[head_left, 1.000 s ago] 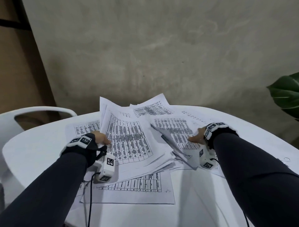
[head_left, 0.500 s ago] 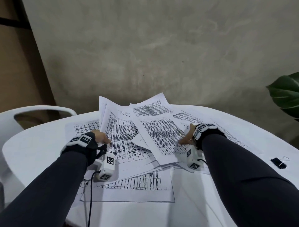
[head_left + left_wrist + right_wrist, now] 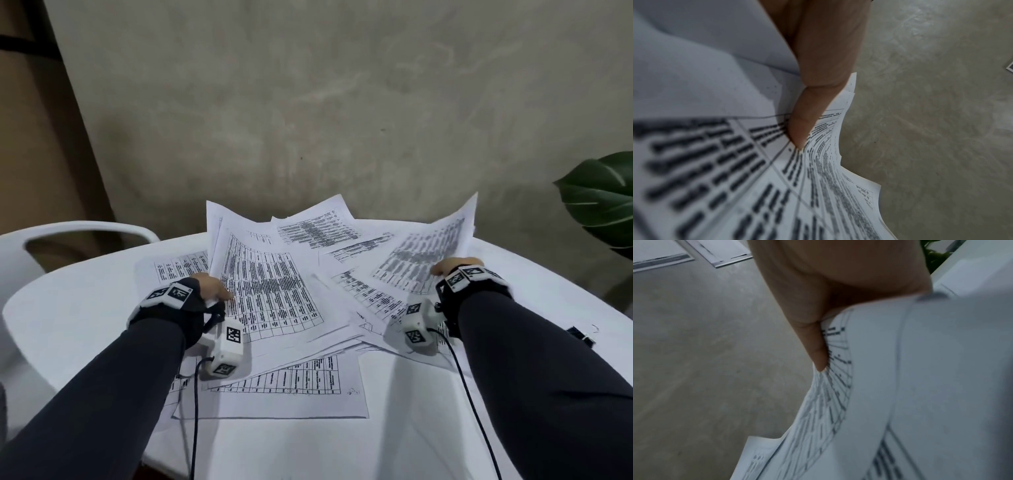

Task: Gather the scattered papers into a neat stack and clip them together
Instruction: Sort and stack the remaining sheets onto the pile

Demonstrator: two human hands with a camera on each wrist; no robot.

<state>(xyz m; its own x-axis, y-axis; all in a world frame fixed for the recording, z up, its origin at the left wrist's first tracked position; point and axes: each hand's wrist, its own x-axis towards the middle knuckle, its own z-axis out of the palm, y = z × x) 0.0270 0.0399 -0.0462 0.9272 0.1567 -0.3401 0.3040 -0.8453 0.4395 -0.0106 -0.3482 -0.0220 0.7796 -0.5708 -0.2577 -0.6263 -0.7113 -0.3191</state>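
Nearest me, low in the centre of the head view, one white printed sheet of tables [image 3: 274, 394] lies flat and alone on the round white plastic table [image 3: 68, 325], not yet gathered. Just above it, at centre left, my left hand [image 3: 209, 289] pinches the left edge of a fanned sheaf of white printed papers [image 3: 270, 301]; the left wrist view shows my thumb [image 3: 803, 129] pressed down on the top page with the sheets bending under it, so I judge that my fingers are curled beneath, holding the collected pile steady as an anchor. At centre right my right hand [image 3: 448, 270] grips a smaller bundle of printed pages [image 3: 424, 260], its far corner lifted off the table toward the upper right; the right wrist view shows my thumb [image 3: 818, 353] clamped on the curling edge. I hold it raised, I think, so it can slide over onto the left pile. Between the two hands more pages overlap at odd angles. At the right edge, beside my sleeve, a small black binder clip [image 3: 579, 334] waits on the table, untouched. Farther off are a white plastic chair [image 3: 85, 233] at the left, a dark green leaf [image 3: 599, 209] at the right, and a grey concrete wall [image 3: 342, 102] across the top.
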